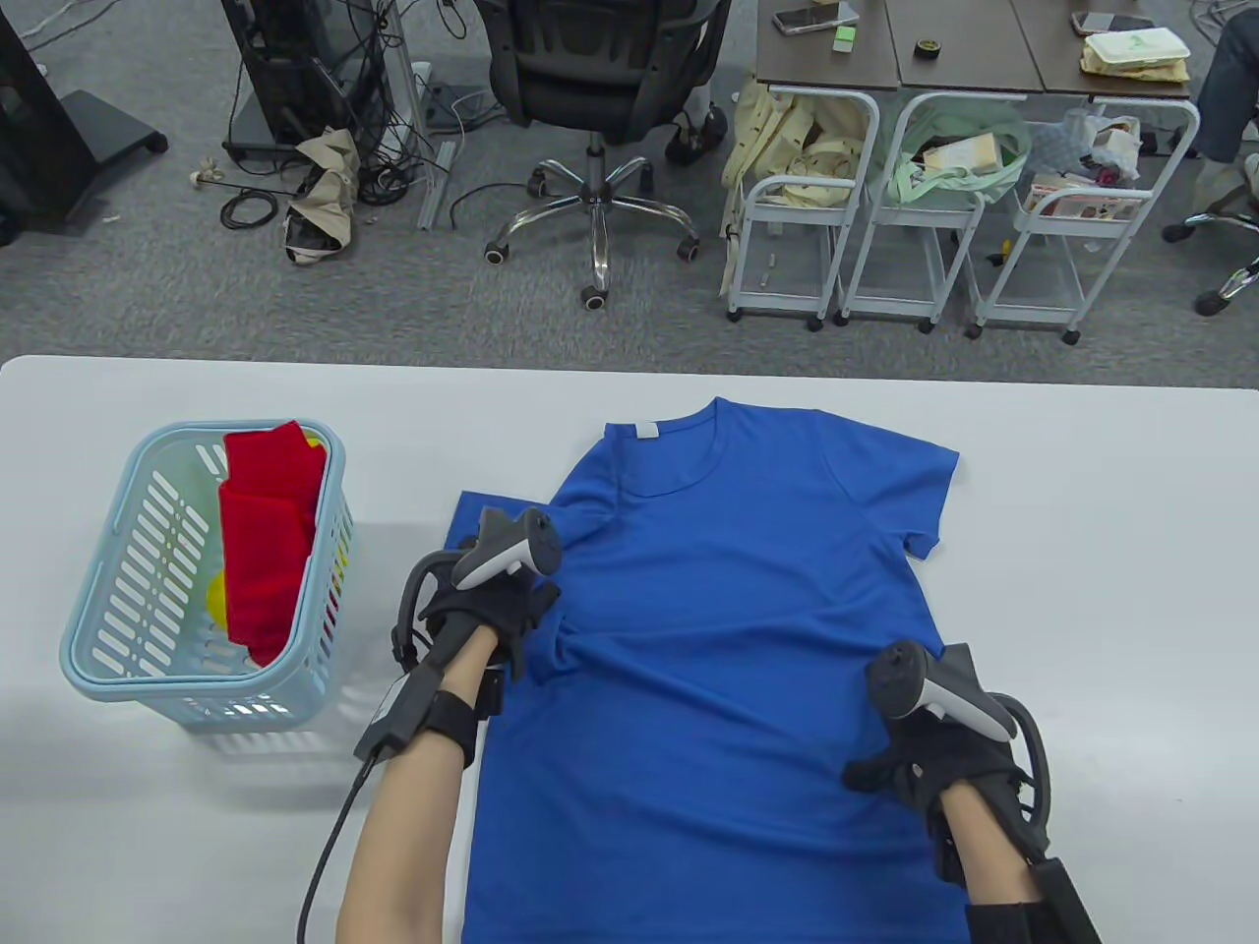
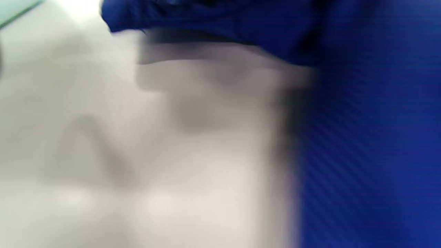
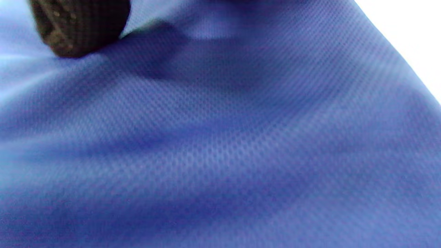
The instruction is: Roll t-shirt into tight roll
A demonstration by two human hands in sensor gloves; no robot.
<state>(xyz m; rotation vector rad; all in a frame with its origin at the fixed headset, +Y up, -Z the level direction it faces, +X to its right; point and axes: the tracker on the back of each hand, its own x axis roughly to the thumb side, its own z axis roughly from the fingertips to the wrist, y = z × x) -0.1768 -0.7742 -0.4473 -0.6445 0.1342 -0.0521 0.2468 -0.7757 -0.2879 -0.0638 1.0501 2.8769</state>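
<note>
A blue t-shirt (image 1: pixel 728 590) lies spread flat on the white table (image 1: pixel 1102 590), collar at the far side and hem at the near edge. My left hand (image 1: pixel 507 615) is at the shirt's left side below the sleeve. Its fingers are curled into the cloth, and creases run out from them. My right hand (image 1: pixel 910 767) rests on the shirt's right side, thumb spread to the left. In the right wrist view one gloved fingertip (image 3: pixel 79 27) touches the flat blue cloth (image 3: pixel 220 137). The left wrist view is blurred: blue cloth (image 2: pixel 372 137) beside bare table (image 2: pixel 137 155), no fingers visible.
A light blue plastic basket (image 1: pixel 108 610) stands on the table left of the shirt, with red cloth (image 1: pixel 270 541) in it. Beyond the table's far edge are an office chair (image 1: pixel 600 88) and white carts (image 1: pixel 885 206) on the floor.
</note>
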